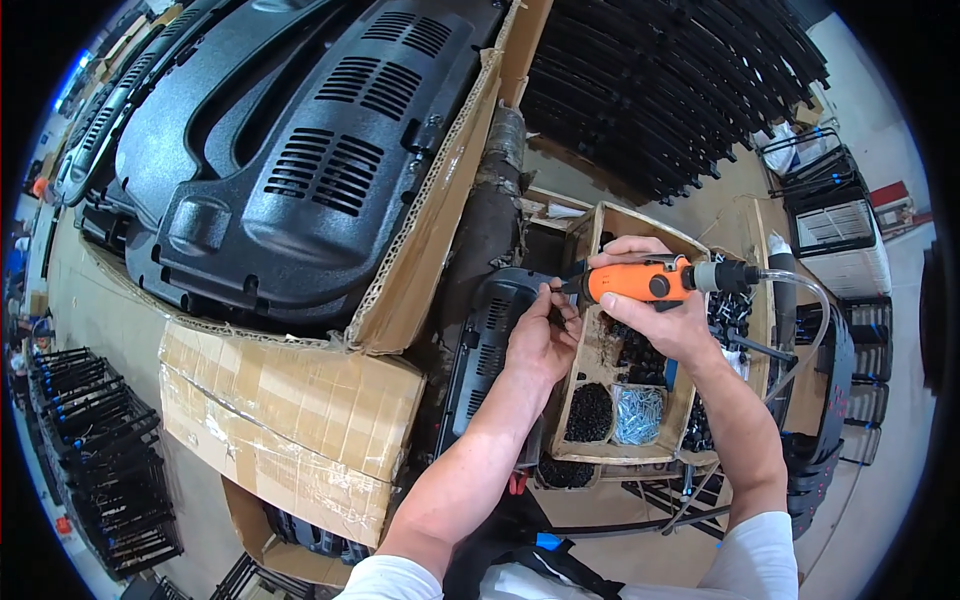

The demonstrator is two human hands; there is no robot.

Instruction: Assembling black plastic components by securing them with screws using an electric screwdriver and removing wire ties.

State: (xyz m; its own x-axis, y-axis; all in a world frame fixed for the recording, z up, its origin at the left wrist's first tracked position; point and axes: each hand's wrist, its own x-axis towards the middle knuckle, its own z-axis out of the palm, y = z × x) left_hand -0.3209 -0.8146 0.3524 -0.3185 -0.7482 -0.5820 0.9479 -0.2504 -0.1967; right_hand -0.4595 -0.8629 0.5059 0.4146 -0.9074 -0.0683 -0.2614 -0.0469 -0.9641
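An orange air screwdriver (632, 284) lies in the grip of my right hand (668, 326), its tip pointing left. A clear hose (815, 285) runs from its back end. My left hand (543, 342) is closed in a pinch at the tool's tip; whatever is between the fingertips is too small to make out. Just left of and below that hand is a black vented plastic cover (490, 345), partly hidden by the hand and forearm. Under the tool stands a wooden compartment box (592, 455) holding silver screws (638, 415) and small black parts (588, 412).
A large cardboard box (425, 240) of black vented plastic covers (330, 170) rises at the left. Below it is a taped cardboard flap (290, 410). Black frames (640, 90) are stacked at the far side, with more black racks (105, 450) at the lower left.
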